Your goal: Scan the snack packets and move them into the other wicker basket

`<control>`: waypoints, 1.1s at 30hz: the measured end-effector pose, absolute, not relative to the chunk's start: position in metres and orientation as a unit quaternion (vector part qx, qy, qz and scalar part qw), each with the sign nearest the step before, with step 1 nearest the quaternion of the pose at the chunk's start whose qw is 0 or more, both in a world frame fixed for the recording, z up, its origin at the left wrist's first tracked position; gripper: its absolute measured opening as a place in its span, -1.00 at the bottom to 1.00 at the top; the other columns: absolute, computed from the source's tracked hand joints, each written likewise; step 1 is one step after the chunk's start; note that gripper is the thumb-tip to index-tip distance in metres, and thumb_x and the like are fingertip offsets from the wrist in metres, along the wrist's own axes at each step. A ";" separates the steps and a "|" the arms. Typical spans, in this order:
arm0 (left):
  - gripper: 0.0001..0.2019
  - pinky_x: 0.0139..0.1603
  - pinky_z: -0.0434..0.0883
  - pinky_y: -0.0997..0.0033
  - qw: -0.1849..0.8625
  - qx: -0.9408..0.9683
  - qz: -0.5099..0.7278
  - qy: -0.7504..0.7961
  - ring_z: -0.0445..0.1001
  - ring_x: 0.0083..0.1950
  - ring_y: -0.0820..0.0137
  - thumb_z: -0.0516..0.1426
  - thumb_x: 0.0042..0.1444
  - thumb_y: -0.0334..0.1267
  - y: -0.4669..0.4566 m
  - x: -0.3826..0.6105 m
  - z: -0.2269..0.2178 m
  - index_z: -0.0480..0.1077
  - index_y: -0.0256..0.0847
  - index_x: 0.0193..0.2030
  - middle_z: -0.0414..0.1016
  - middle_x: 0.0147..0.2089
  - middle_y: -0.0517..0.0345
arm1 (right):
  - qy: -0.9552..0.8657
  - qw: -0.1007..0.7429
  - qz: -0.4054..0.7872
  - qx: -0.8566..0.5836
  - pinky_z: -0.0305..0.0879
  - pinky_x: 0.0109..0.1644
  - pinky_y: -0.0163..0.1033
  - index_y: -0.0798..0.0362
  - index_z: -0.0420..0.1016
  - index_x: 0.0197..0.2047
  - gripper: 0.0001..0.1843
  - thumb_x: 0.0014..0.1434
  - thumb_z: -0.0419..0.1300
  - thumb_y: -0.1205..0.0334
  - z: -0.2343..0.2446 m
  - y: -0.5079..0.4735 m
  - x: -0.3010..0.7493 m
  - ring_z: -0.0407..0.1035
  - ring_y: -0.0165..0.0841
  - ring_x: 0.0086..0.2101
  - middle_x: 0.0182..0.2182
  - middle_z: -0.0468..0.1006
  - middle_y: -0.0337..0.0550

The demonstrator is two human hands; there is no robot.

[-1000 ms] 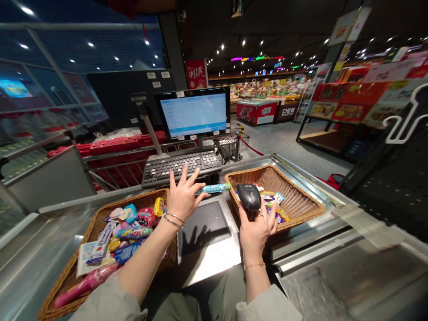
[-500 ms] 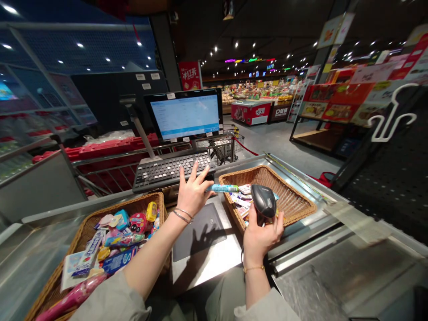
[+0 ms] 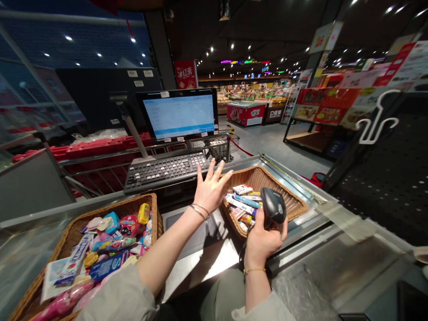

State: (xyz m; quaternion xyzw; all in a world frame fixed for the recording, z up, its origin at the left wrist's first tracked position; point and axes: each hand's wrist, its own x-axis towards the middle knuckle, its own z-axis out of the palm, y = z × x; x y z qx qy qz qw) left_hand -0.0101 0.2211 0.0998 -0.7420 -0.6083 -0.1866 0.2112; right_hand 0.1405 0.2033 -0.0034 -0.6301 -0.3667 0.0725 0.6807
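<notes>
My left hand (image 3: 211, 189) has its fingers spread and holds nothing; it hovers at the near-left edge of the right wicker basket (image 3: 299, 205). A slim blue packet (image 3: 246, 201) lies in that basket among several small boxes and sticks. My right hand (image 3: 265, 243) is wrapped round a black handheld barcode scanner (image 3: 274, 205), its head raised over the basket's front side. To the left, another wicker basket (image 3: 63, 238) holds many colourful sweets and packets, among them a blue packet (image 3: 107, 266) and a yellow container (image 3: 143, 214).
A black keyboard (image 3: 167, 169) sits behind my left hand, below a lit monitor (image 3: 182, 113). A grey pad (image 3: 197, 234) lies on the metal counter (image 3: 214, 263) between the baskets. A white hanger-shaped hook (image 3: 377, 120) hangs at the right.
My left hand has let go of the blue packet, which now lies in the right basket. That hand has moved right with fingers spread. The scanner has shifted slightly right.
</notes>
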 end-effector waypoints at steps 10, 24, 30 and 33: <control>-0.47 0.36 -0.17 -0.47 0.180 -0.701 -0.209 -0.658 -0.15 0.50 -0.06 0.09 0.26 -0.02 0.156 -0.049 0.089 0.22 -0.08 0.33 0.01 0.48 -0.08 | -0.387 0.678 0.105 -0.617 0.05 0.35 0.24 0.21 0.56 -0.03 -0.41 0.08 0.28 -0.14 0.008 0.189 0.126 0.20 0.14 0.23 0.17 0.36 0.31; -0.47 0.37 -0.15 -0.43 0.145 -0.612 -0.231 -0.743 -0.14 0.51 0.01 0.11 0.25 -0.02 0.072 -0.101 0.061 0.21 -0.04 0.33 0.01 0.48 -0.06 | -0.563 0.605 0.197 -0.527 -0.01 0.35 0.16 0.24 0.52 0.01 -0.24 0.09 0.16 -0.32 0.009 0.156 0.076 0.16 0.01 0.27 0.17 0.38 0.32; -0.47 0.37 -0.12 -0.42 0.138 -0.583 -0.223 -0.769 -0.15 0.51 0.00 0.12 0.24 -0.01 0.048 -0.118 0.059 0.23 -0.06 0.32 0.01 0.48 -0.08 | -0.629 0.561 0.248 -0.478 -0.05 0.34 0.17 0.17 0.50 0.05 -0.28 0.09 0.16 -0.29 0.016 0.138 0.058 0.15 0.01 0.26 0.19 0.37 0.25; -0.46 0.37 -0.12 -0.42 0.137 -0.569 -0.215 -0.782 -0.13 0.51 -0.01 0.13 0.24 -0.01 0.036 -0.126 0.056 0.22 -0.05 0.33 0.01 0.48 -0.09 | -0.657 0.538 0.267 -0.455 -0.02 0.33 0.16 0.14 0.52 -0.01 -0.36 0.11 0.18 -0.25 0.018 0.131 0.051 0.15 -0.01 0.26 0.14 0.42 0.19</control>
